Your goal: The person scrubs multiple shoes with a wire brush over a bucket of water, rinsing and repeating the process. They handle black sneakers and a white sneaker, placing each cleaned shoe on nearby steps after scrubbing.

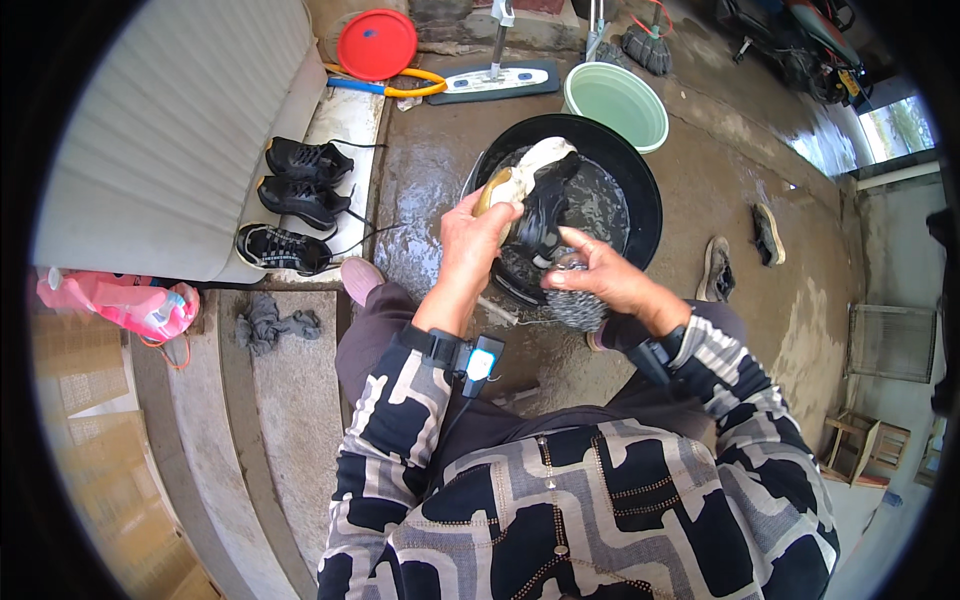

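My left hand (472, 244) grips a wet shoe (541, 191) with a black upper, a white sole edge and a tan patch near my fingers. The shoe is tilted above a round black basin (651, 225) that holds murky water. In my right hand (611, 277) is a grey steel-wool scrubber (576, 306), at the near rim of the basin and just apart from the shoe. My thumb and fingers curl around the scrubber's upper side. Part of the shoe is hidden behind my left hand.
Behind the basin stands a pale green bucket (615, 109) of water, beside a flat mop (495, 79). Several black shoes (304, 195) line the white ledge at left. Two worn shoes (718, 268) lie on the wet floor at right. A grey rag (271, 324) rests on the steps.
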`<action>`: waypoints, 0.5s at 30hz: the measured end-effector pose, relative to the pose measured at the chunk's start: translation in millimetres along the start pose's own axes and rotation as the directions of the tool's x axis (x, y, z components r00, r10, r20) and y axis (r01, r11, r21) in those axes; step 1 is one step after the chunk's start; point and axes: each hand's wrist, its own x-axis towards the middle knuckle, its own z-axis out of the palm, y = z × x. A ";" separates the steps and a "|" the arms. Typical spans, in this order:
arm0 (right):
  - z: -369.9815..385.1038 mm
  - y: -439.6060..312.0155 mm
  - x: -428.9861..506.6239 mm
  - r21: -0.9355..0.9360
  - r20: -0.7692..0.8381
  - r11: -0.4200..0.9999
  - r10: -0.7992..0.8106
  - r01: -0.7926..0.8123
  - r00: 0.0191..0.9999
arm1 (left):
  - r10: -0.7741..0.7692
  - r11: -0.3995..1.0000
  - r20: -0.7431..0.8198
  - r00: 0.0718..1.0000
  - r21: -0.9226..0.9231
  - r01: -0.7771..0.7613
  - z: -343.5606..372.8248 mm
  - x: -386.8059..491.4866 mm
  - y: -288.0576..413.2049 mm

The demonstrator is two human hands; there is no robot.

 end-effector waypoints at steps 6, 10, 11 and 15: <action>-97.1 -19.2 45.5 -0.141 -0.362 0.908 0.323 -0.394 0.874 | 0.310 0.936 -0.075 0.948 0.200 -0.291 -12.4 9.2 -9.5; -119.9 -24.1 102.9 -0.261 -0.471 0.843 0.315 -0.471 0.824 | 0.284 0.937 -0.072 0.956 0.231 -0.261 -14.2 6.9 -3.4; -122.8 -20.3 113.1 -0.284 -0.454 0.802 0.370 -0.525 0.811 | 0.277 0.940 -0.070 0.958 0.228 -0.255 -14.1 6.0 0.0; -128.2 37.9 158.6 -0.572 -0.492 0.548 0.366 -0.610 0.790 | 0.120 0.992 -0.091 0.989 0.049 -0.116 -14.4 4.2 15.0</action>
